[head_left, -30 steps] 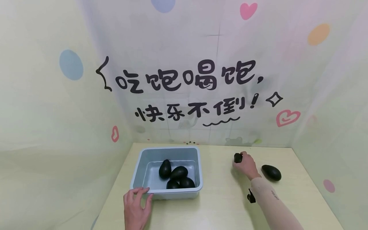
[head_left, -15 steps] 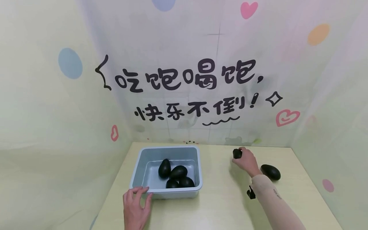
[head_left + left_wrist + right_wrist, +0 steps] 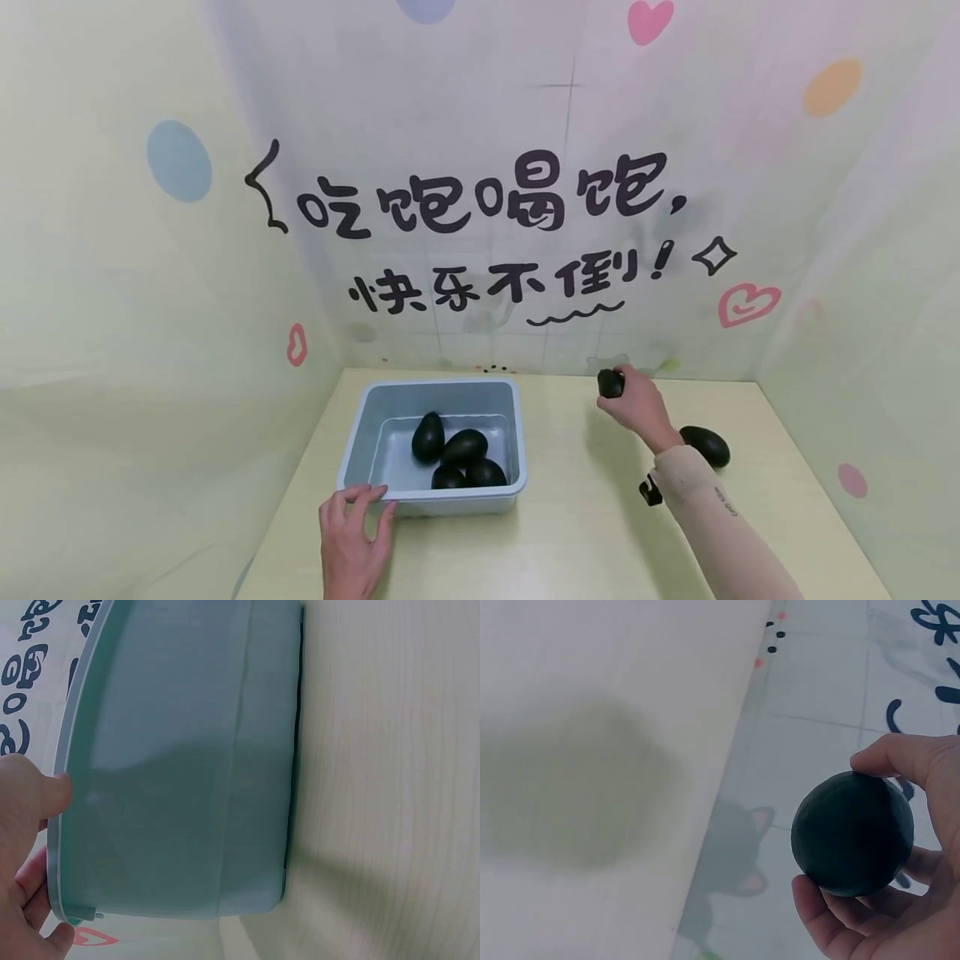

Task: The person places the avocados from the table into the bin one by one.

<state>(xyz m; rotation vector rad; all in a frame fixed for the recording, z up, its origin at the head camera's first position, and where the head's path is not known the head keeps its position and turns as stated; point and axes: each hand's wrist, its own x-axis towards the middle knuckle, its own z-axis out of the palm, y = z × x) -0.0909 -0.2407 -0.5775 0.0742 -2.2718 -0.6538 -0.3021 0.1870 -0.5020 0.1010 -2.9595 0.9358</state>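
Note:
A dark green avocado (image 3: 611, 383) is held in my right hand (image 3: 639, 410), off the table. The right wrist view shows the thumb and fingers curled around that avocado (image 3: 851, 834), its round end facing the camera. My left hand (image 3: 352, 533) grips the near left rim of a light blue-grey plastic bin (image 3: 450, 505), thumb on the outside and fingers over the edge. In the left wrist view the bin's wall (image 3: 165, 765) fills most of the picture. Several dark avocados (image 3: 465, 448) lie inside the bin, the nearest partly hidden by its front wall.
Another avocado (image 3: 707, 447) lies on the pale wooden table (image 3: 570, 533) behind my right forearm, partly covered by it. Below that wrist is a small black piece (image 3: 651, 490). A printed fabric backdrop (image 3: 480, 100) closes off the back and sides.
My right hand has risen and shifted slightly left, carrying the avocado up from near the table. The left hand keeps its hold on the bin rim.

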